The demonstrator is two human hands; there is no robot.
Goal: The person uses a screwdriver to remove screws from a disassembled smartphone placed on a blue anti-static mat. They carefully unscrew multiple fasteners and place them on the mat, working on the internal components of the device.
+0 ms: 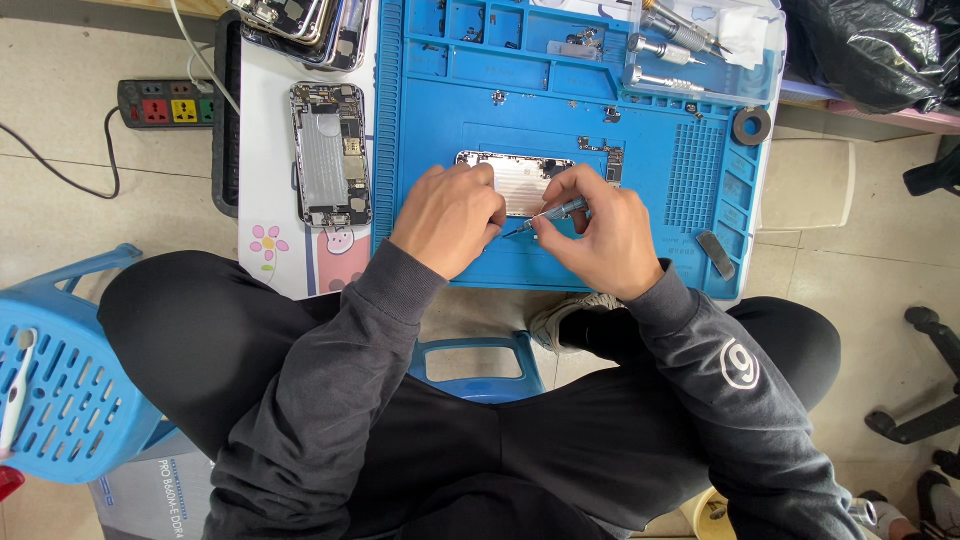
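Note:
An opened phone chassis lies on a blue repair mat, its silver inside facing up. My left hand rests on the phone's left end and holds it down. My right hand grips a thin screwdriver whose tip points left toward the phone's near edge, close to my left fingers. A small circuit board lies on the mat just beyond the phone's right end.
A second opened phone lies on the white table left of the mat. More phone shells are stacked at the back left. A clear tray with tools, a tape roll, a power strip and blue stools are around.

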